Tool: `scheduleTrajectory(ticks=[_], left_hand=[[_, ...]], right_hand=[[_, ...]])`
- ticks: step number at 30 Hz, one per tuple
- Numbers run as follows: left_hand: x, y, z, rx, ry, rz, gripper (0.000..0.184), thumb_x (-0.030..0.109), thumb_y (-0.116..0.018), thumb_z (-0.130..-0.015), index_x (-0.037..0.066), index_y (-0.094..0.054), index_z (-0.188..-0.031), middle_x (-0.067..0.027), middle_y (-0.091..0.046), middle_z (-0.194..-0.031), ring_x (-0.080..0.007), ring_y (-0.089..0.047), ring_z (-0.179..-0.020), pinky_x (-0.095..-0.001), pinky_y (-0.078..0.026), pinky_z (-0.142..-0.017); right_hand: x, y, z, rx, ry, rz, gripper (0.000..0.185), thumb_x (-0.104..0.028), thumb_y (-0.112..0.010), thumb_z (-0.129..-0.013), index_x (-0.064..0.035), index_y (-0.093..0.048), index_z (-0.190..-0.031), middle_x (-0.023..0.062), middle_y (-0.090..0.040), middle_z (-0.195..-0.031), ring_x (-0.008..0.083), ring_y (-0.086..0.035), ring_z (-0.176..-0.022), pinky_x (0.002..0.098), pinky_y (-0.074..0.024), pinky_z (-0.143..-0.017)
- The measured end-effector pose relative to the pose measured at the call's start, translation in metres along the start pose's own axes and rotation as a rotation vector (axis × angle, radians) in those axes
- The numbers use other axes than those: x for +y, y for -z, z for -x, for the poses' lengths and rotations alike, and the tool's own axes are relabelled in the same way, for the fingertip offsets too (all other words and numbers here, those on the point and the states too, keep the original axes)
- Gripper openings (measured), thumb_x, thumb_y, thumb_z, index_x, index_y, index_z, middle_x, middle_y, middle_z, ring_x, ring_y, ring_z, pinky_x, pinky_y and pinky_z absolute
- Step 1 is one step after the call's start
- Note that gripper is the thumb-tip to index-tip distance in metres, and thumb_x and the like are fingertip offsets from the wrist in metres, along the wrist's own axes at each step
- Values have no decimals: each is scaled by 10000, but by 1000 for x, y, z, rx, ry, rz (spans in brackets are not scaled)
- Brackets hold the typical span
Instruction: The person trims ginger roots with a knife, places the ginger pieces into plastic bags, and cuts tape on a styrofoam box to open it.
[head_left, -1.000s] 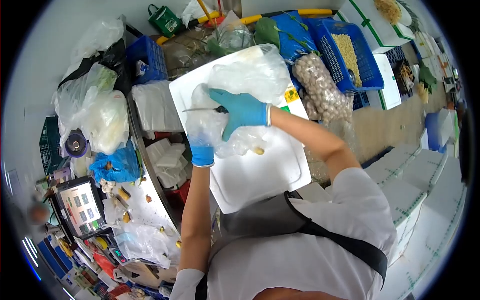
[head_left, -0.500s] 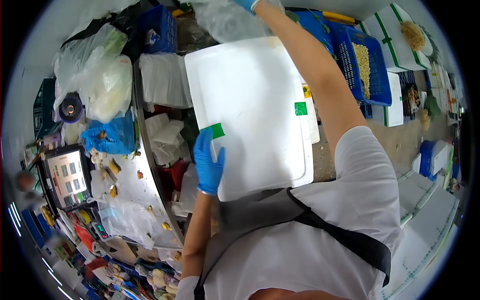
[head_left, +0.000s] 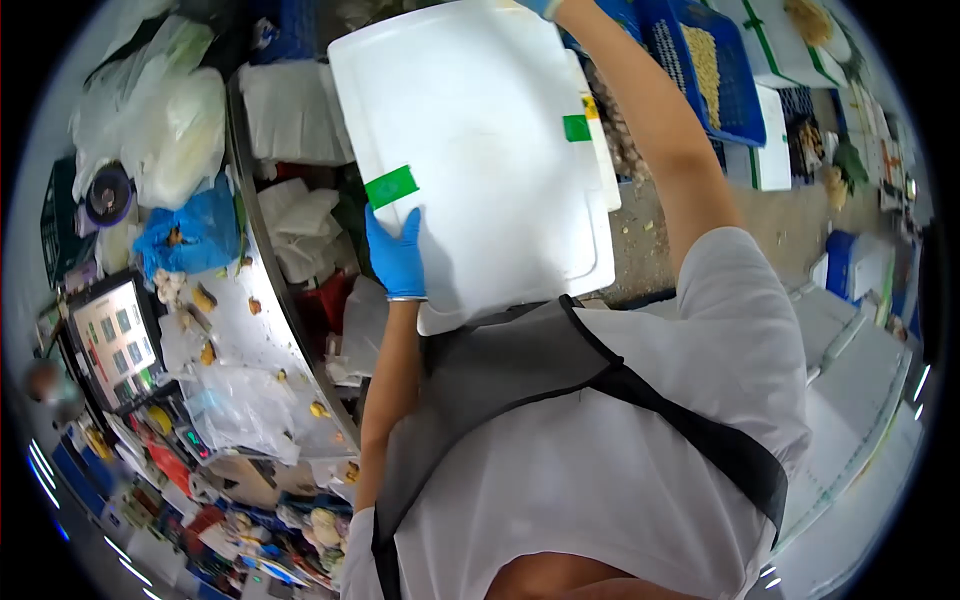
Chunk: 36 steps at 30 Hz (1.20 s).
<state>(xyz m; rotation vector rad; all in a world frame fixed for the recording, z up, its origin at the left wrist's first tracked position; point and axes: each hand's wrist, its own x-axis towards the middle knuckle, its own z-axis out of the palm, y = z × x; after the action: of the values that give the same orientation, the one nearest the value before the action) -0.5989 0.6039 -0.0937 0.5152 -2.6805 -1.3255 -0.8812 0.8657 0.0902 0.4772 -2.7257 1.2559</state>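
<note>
A white foam box lid (head_left: 480,130) with pieces of green tape (head_left: 391,187) lies in front of my chest, its near edge against my grey apron (head_left: 500,365). My left hand (head_left: 396,258), in a blue glove, rests along the lid's left edge just below the tape. Its fingers are stretched along the side and the thumb is spread apart over the white surface. My right arm reaches over the lid's right side. At the top edge of the view only part of my blue-gloved right hand (head_left: 543,7) shows, by the lid's far end; its fingers are hidden.
A metal table (head_left: 270,310) stands on the left, with a touch screen (head_left: 115,340), a blue plastic bag (head_left: 190,235) and clear bags on it. White packs (head_left: 295,112) fill the gap beside the lid. A blue crate (head_left: 735,110) of pale pieces stands at the upper right.
The view has shifted, so the lid sits higher and further left. My right hand has moved from the clear plastic to the lid's far end. My left hand stays at the left edge.
</note>
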Motion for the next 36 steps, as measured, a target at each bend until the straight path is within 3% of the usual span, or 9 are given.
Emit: scheduleTrajectory(ticks=[3,6,10,12,15,17,20,24,36], left_hand=[[-21,1,-17,-179,156,144,567,330,-709,-877,-9,-522,-1291,-168,-649,-1140,-266,-617,-1004,-382,-474,-893],[-24,1,-17,-185,152,81,524,355,-666,-906,-18,-543,-1253,-180,-661,-1111,-276,-631,-970,-380,-486,-866],[-3,2,-10,-140,109,-64,515,405,-579,-955,-36,-560,-1221,-177,-673,-1075,-243,-629,-936,-388,-488,-825],[-12,-2,-11,-129,100,-28,456,324,-568,-976,-61,-556,-1221,-166,-655,-1079,-202,-594,-938,-362,-478,-848],[-19,-4,-15,-117,121,-142,554,422,-500,-995,-90,-544,-1201,-232,-638,-1090,-298,-602,-934,-392,-479,-847],[-11,-5,-13,-105,169,-211,584,451,-483,-996,-96,-541,-1191,-248,-632,-1093,-321,-605,-929,-408,-484,-836],[-2,-9,-12,-72,190,-303,606,471,-468,-997,-99,-536,-1189,-256,-625,-1105,-324,-608,-930,-417,-489,-829],[7,-13,-6,-53,198,-247,630,488,-450,-999,-100,-518,-1213,-252,-614,-1138,-322,-609,-946,-408,-498,-841],[-21,-4,-14,-65,138,-299,607,449,-417,-1022,-106,-490,-1256,-231,-590,-1186,-289,-592,-1002,-376,-490,-879]], right_hand=[[10,51,48,155,-392,-34,517,-343,-649,-909,-68,-524,-1328,198,-685,-1035,188,-680,-847,303,-543,-608],[54,87,101,105,-755,-130,558,-333,-649,-917,-117,-480,-1403,187,-664,-1126,209,-689,-825,296,-578,-699],[209,26,180,398,-699,-637,272,-295,-484,-994,-51,-531,-1103,56,-607,-883,158,-591,-695,298,-531,-564],[240,-4,202,300,-750,-830,334,-349,-519,-967,-39,-595,-1067,55,-636,-853,150,-577,-625,286,-521,-581],[221,-24,202,172,-881,-942,315,-340,-491,-975,-88,-661,-1061,49,-613,-746,113,-547,-542,241,-472,-523],[226,-48,189,268,-810,-959,417,-308,-473,-993,-108,-517,-1357,59,-615,-782,118,-548,-571,258,-480,-535],[239,-60,167,209,-752,-765,464,-289,-439,-989,-92,-469,-1408,167,-675,-1052,259,-658,-828,343,-529,-810],[241,-55,146,218,-720,-622,463,-282,-433,-972,-93,-484,-1391,198,-589,-1281,349,-592,-1113,371,-435,-1004],[232,-45,146,108,-657,-512,441,-284,-412,-965,-108,-532,-1351,200,-565,-1318,372,-560,-1171,399,-426,-1012]])
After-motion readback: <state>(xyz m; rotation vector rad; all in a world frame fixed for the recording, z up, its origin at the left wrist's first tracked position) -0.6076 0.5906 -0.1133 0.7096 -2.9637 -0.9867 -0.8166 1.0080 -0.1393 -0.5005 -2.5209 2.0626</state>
